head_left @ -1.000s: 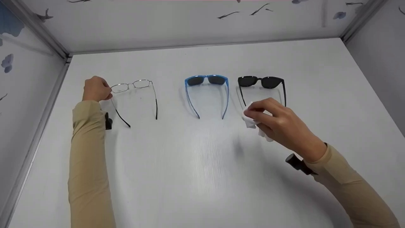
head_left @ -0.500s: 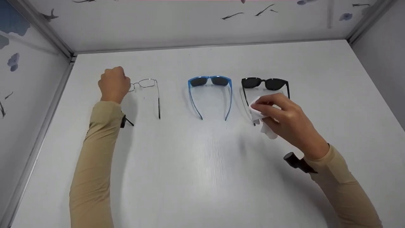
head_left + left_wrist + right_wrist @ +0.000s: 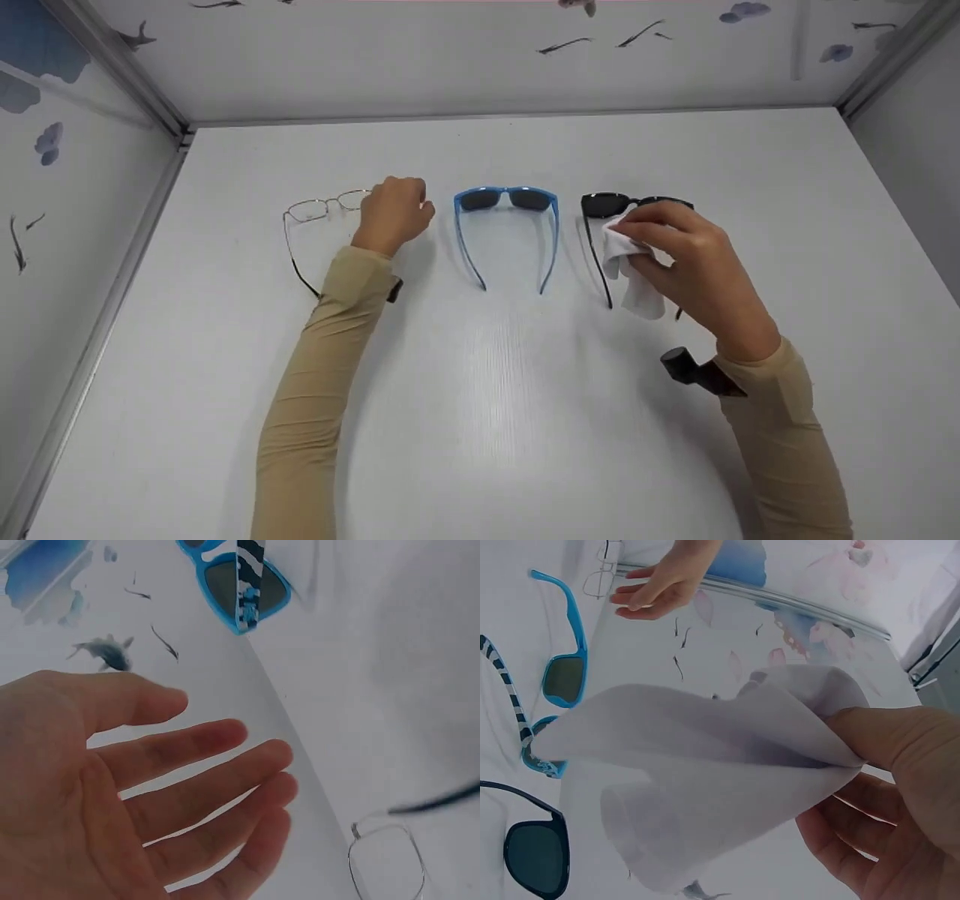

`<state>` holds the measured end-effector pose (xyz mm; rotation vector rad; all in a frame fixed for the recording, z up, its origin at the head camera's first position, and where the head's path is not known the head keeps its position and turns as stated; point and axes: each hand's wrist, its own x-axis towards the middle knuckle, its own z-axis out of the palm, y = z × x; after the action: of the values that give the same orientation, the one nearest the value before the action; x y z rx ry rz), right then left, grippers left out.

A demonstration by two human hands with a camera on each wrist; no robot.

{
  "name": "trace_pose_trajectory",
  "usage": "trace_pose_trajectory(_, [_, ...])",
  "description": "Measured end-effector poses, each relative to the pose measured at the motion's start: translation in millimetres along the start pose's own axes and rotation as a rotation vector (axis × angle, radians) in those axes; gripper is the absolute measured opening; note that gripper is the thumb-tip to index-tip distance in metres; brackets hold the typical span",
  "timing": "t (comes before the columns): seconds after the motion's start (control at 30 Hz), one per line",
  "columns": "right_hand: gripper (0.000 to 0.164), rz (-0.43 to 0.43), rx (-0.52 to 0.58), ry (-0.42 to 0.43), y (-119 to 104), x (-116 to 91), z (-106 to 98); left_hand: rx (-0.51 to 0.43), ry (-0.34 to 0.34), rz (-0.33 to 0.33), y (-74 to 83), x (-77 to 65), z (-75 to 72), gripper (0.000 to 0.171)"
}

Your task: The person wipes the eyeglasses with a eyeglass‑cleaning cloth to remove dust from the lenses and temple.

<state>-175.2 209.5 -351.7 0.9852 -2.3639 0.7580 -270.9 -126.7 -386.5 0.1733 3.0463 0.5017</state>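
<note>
My right hand [image 3: 694, 270] pinches a white cloth [image 3: 641, 289] between thumb and fingers, its loose end hanging down. In the head view it overlaps the black sunglasses [image 3: 606, 206]. My left hand [image 3: 394, 215] is over the right lens of the thin metal-framed eyeglasses [image 3: 307, 211], hiding their right temple. In the left wrist view its fingers [image 3: 225, 772] are relaxed and spread, with nothing held. Blue sunglasses [image 3: 480, 199] lie between the two hands, temples towards me; the right wrist view shows black and white stripes inside one temple.
All three pairs lie in a row on the white table [image 3: 480, 420]. Behind them stands a white panel [image 3: 420, 67] with printed fish and plant marks. Side panels with metal edge strips [image 3: 97, 337] border the table.
My left hand has left the eyeglasses' left hinge and moved right, across to their right lens. My right hand keeps the cloth and has moved slightly; the cloth hangs more unfolded.
</note>
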Motion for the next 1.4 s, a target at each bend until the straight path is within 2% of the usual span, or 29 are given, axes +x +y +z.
trace_pose_trajectory(0.1, [0.031, 0.022, 0.034, -0.021, 6.1, 3.8, 1.2, 0.018, -0.106, -0.029, 8.2, 6.8, 8.2, 0.03])
trace_pose_trajectory(0.17, [0.03, 0.047, 0.067, -0.035, 9.5, 6.1, 3.3, 0.024, -0.14, -0.056, 10.9, 10.8, 12.7, 0.032])
trace_pose_trajectory(0.5, [0.017, 0.21, 0.133, -0.111, 25.1, 11.8, 19.0, -0.054, -0.17, -0.154, 15.4, 18.6, 29.8, 0.033])
trace_pose_trajectory(0.63, [0.022, 0.256, 0.192, -0.149, 28.4, 10.8, 19.5, -0.081, -0.171, -0.164, 17.8, 22.9, 33.3, 0.031])
trace_pose_trajectory(0.87, [0.031, 0.271, 0.24, -0.201, 28.1, 10.0, 15.7, -0.184, -0.175, -0.195, 19.4, 29.7, 37.1, 0.027])
trace_pose_trajectory(1.2, [0.029, 0.243, 0.228, -0.206, 25.5, 7.4, 13.6, -0.18, -0.142, -0.216, 22.3, 35.5, 39.9, 0.025])
trace_pose_trajectory(1.4, [0.021, 0.349, 0.212, -0.236, 22.1, 5.9, 11.7, -0.224, -0.083, -0.238, 19.4, 34.5, 34.6, 0.024])
